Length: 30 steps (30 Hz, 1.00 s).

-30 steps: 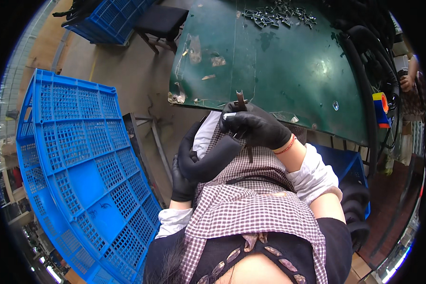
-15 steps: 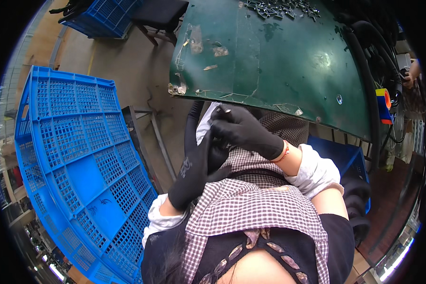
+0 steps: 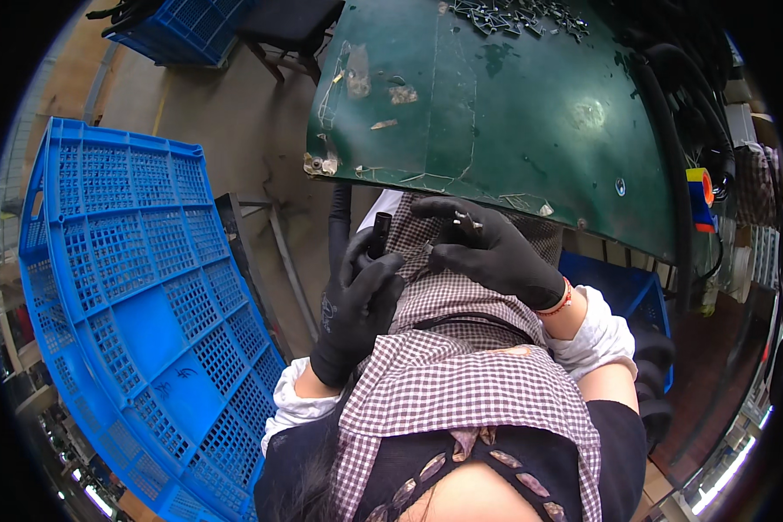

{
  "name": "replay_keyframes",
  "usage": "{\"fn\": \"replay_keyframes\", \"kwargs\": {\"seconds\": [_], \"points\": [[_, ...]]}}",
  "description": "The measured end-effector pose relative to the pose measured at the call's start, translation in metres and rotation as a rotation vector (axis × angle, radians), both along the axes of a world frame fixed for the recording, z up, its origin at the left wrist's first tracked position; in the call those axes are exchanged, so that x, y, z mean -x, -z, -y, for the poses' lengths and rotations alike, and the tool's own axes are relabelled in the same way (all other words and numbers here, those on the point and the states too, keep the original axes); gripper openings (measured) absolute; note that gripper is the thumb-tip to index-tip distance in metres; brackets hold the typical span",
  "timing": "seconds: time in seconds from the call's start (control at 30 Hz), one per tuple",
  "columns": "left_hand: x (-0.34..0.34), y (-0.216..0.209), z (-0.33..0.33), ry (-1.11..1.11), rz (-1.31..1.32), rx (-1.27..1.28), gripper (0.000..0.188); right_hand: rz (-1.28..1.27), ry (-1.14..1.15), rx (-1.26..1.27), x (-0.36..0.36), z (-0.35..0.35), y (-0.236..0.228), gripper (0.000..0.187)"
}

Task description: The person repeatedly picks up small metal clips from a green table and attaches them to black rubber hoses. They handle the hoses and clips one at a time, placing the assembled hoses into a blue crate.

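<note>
My left hand (image 3: 361, 291), in a black glove, is closed around a short black tube (image 3: 381, 228) whose open end sticks up above the fingers. My right hand (image 3: 491, 257), also gloved in black, hovers just to the right with thumb and forefinger curled. A small shiny metal piece (image 3: 428, 247) shows at its thumb tip; its shape is too small to make out. Pale patches show on the right glove's fingers. Both hands are over my checked apron (image 3: 461, 322), in front of the table edge. A long black hose (image 3: 339, 213) runs behind the left hand; whether it joins the tube is hidden.
A green table (image 3: 531, 122) lies ahead, with a pile of small metal clips (image 3: 522, 17) at its far side. Tall blue crates (image 3: 148, 322) stand at left. A blue bin (image 3: 605, 283) sits under the table's right side. An orange-and-blue tape roll (image 3: 700, 196) is beside the table.
My hands were together and have moved apart, the right one to the right and slightly down. The tube's end in my left hand has come into view.
</note>
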<state>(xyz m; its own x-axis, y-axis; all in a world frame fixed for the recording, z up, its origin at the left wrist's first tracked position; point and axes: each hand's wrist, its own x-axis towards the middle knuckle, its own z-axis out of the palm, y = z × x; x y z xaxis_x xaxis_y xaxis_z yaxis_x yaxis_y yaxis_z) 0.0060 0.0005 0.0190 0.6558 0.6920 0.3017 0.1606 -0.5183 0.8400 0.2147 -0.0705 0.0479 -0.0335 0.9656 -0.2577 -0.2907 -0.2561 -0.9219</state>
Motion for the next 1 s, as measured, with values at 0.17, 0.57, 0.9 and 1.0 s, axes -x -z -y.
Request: {"fn": "replay_keyframes", "kwargs": {"seconds": [0.17, 0.57, 0.9, 1.0], "points": [[-0.003, 0.005, 0.002, 0.002, 0.008, 0.037, 0.030, -0.109, -0.013, 0.023, 0.008, 0.005, 0.001, 0.045], [-0.014, -0.001, -0.007, 0.053, -0.202, -0.180, 0.023, 0.558, 0.093, -0.219, 0.031, 0.006, 0.007, 0.038], [-0.011, 0.004, -0.002, 0.040, -0.156, -0.244, 0.026, 0.686, 0.019, -0.040, 0.021, 0.009, 0.002, 0.034], [-0.008, 0.009, 0.000, 0.041, -0.082, -0.261, 0.031, 0.604, -0.106, 0.074, 0.020, 0.004, -0.005, 0.036]]}}
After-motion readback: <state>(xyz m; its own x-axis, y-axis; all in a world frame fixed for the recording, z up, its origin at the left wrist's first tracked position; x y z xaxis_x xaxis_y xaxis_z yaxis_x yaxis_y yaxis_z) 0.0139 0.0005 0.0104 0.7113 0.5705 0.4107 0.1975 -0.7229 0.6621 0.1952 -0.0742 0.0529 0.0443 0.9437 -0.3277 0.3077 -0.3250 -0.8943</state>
